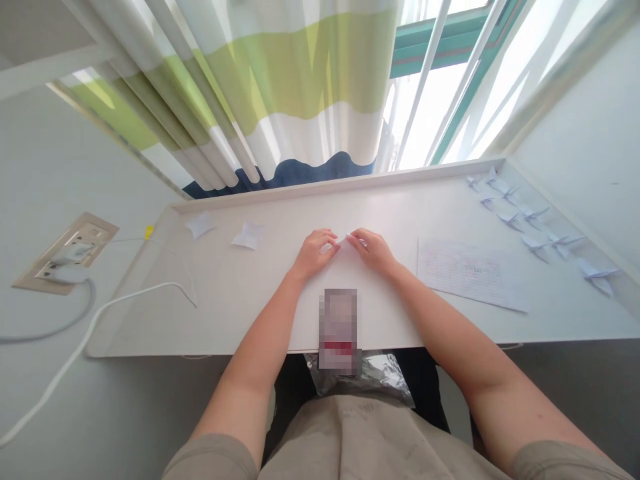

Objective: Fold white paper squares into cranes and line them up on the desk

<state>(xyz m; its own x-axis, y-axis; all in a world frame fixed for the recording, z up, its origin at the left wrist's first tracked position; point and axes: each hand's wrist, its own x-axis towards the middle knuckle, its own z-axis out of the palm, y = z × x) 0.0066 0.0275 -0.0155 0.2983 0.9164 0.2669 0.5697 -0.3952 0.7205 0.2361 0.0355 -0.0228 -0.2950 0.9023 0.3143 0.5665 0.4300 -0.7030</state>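
Note:
In the middle of the desk, a small piece of white folded paper [345, 240] lies between my two hands, hard to make out against the white top. My right hand [371, 249] pinches its upper right part between bent fingers and thumb. Curled around the paper's left side is my left hand [317, 253], its thumb and fingertips close together on it. Two folded white paper pieces, one star-shaped [249, 235] and another [201, 225] farther left, rest on the desk. Several folded paper cranes [535, 247] stand in rows along the right edge.
A printed sheet [470, 273] lies right of my right forearm. A blurred-out phone-like object [341, 320] is at the desk's front edge, above silvery foil [385, 377] on my lap. White cables [145, 290] cross the left side from a wall socket [70, 257]. Curtains [300, 80] hang behind.

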